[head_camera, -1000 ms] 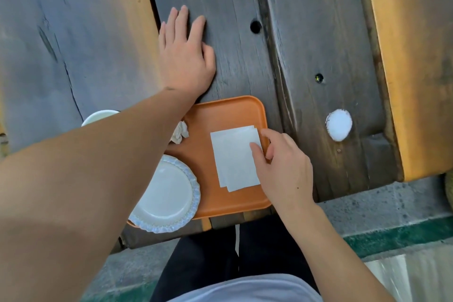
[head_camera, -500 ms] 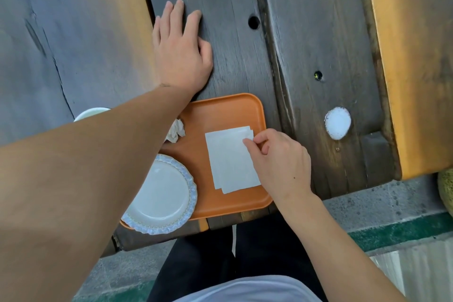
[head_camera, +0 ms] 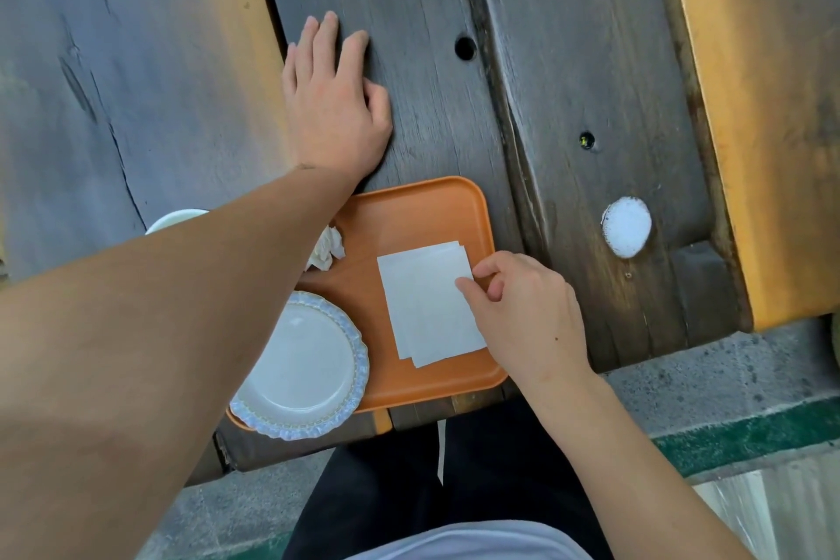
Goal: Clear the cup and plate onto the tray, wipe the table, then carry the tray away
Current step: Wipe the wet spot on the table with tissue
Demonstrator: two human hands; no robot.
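At the centre of the frame an orange tray (head_camera: 422, 205) sits on the dark wooden surface (head_camera: 568, 82), near its lower edge. On the tray's lower left lies a white plate (head_camera: 300, 364) with a scalloped blue rim, overhanging the tray's edge. Only the white rim of the cup (head_camera: 175, 218) shows at mid-left — the left forearm hides the rest, so whether it stands on the tray cannot be told. A crumpled tissue (head_camera: 328, 248) lies at the tray's upper left, and flat white napkins (head_camera: 429, 302) are stacked at its right. The right hand (head_camera: 527, 314) pinches the napkins' right edge between thumb and forefinger. The left hand (head_camera: 334, 105) lies flat and released, palm down on the surface just above the tray. A white spill (head_camera: 626, 226) sits on the surface to the right — well apart from the tray.
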